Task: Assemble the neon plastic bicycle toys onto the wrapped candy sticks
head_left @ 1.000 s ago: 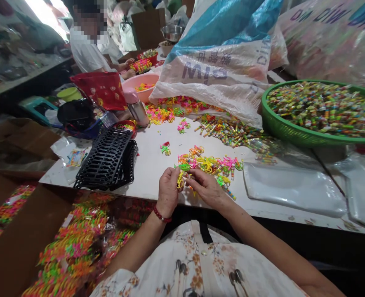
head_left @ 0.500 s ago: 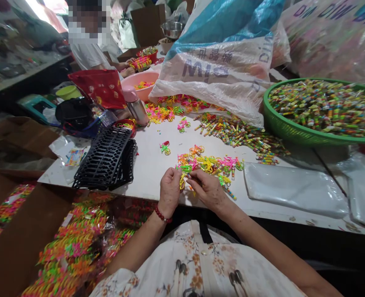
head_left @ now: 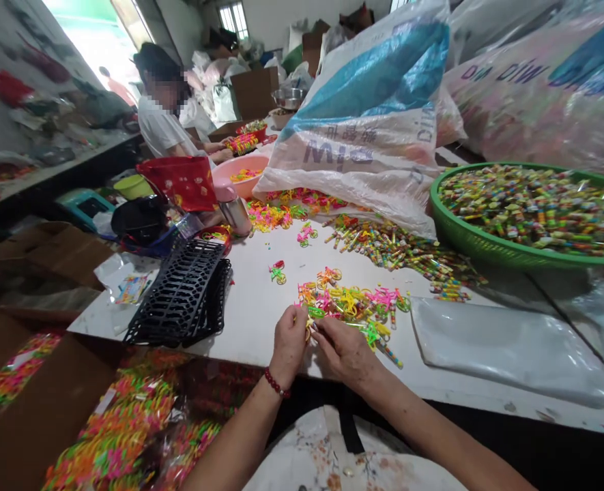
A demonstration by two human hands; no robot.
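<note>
My left hand [head_left: 289,342] and my right hand [head_left: 343,349] meet over the near edge of the white table [head_left: 261,286], both pinching a small yellow plastic toy piece [head_left: 308,330] between their fingertips. A red bead bracelet circles my left wrist. Just beyond my fingers lies a pile of small neon toy bicycles [head_left: 355,301]. One lone toy bicycle [head_left: 278,272] sits a little to the left, another pink one [head_left: 306,234] farther back.
Black plastic trays [head_left: 183,292] lie at left. A green basket [head_left: 527,211] of wrapped candy sticks stands at right, loose sticks [head_left: 394,245] spilled beside a large sack [head_left: 368,123]. Clear bags [head_left: 506,344] lie near right. Boxes of packed toys [head_left: 112,429] are below left. Another person sits at the far end.
The camera has tilted up, so everything sits lower in the picture. My hands stay together on the small yellow piece with only slight finger movement.
</note>
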